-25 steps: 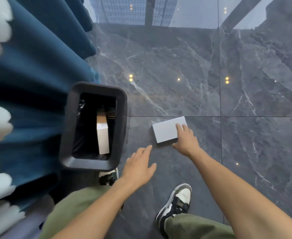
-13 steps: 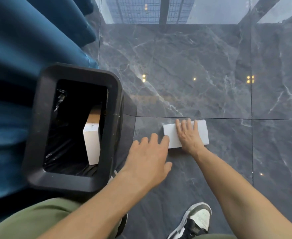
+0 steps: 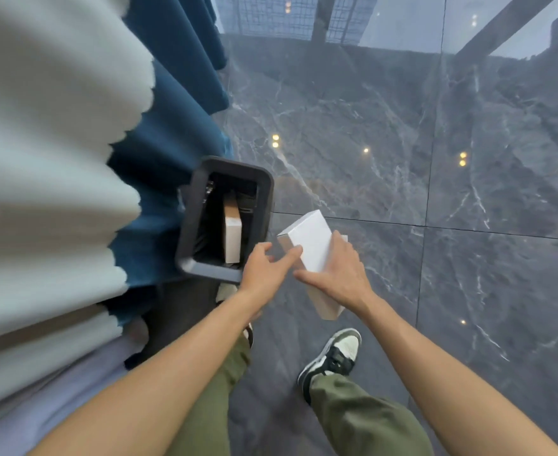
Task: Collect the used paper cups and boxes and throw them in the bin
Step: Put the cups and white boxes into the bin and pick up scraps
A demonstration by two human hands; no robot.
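My right hand [image 3: 340, 274] has its grip clamped on a white box [image 3: 312, 245], fingers laid over the top face and thumb reaching round the near side, so the box hangs tilted in the air just right of the bin [image 3: 267, 205]. My left hand [image 3: 264, 274] meets it from the other side, fingers spread and only the fingertips [image 3: 295, 251] touching the box's near corner, the grip apart rather than closed on it. The bin is dark, with a black liner, and another pale box [image 3: 232, 235] stands on end inside it. A blue curtain [image 3: 172, 133] hangs just behind the bin, with a pale scalloped curtain [image 3: 50, 159] further left. Below are my green trousers [image 3: 360, 413], a black-and-white shoe [image 3: 337, 353] and the dark marble floor [image 3: 468, 274].
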